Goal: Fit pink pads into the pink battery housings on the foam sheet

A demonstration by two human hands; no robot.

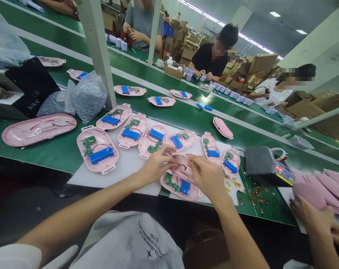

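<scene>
Both my hands meet over the near edge of a white sheet. Between them, tilted up, is a pink shell part [183, 168]. My left hand [159, 162] pinches its left side, and my right hand [205, 172] grips its right side. Directly below lies an open pink shell [169, 183] with a green circuit board and a blue battery [184, 187], partly covered by my hands. Several similar open shells lie around, among them a large one [100, 168] to the left and a smaller one [231, 173] to the right.
Right of the sheet stands a grey device [260, 166] with a lit display, near scattered metal bits [259, 198]. Another person's hands [312, 216] hold a pink shell at far right. Bags [89, 97] and a metal post [98, 52] stand left. People work across the green belt.
</scene>
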